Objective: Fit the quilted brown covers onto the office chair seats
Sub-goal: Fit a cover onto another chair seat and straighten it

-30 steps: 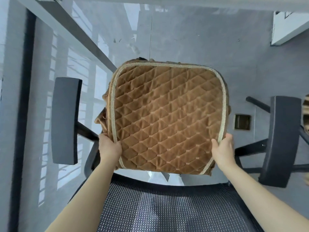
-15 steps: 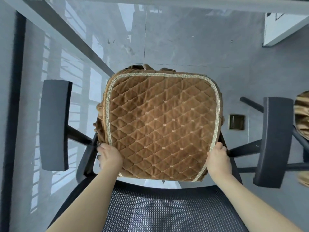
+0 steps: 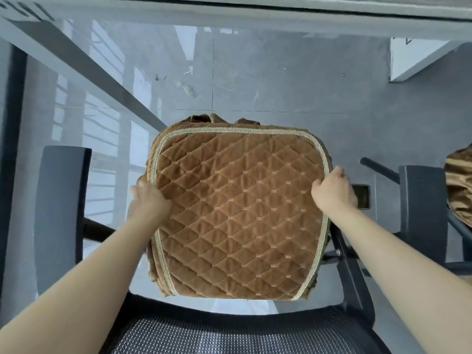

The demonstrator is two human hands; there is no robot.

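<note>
A quilted brown cover with a pale braided border lies spread over the office chair seat, seen from above the mesh backrest. My left hand rests on the cover's left edge about halfway along, fingers curled over the rim. My right hand grips the right edge at the same height. The seat itself is hidden beneath the cover. Gathered brown fabric bunches at the cover's far edge and along its left side.
Black armrests stand on the left and right. A second brown cover shows at the right edge. A desk edge runs across the top. Glossy grey floor tiles lie beyond, with a small floor socket.
Both hands have slid from the cover's near corners forward to the middle of its sides. The cover has come down and lies lower over the seat.
</note>
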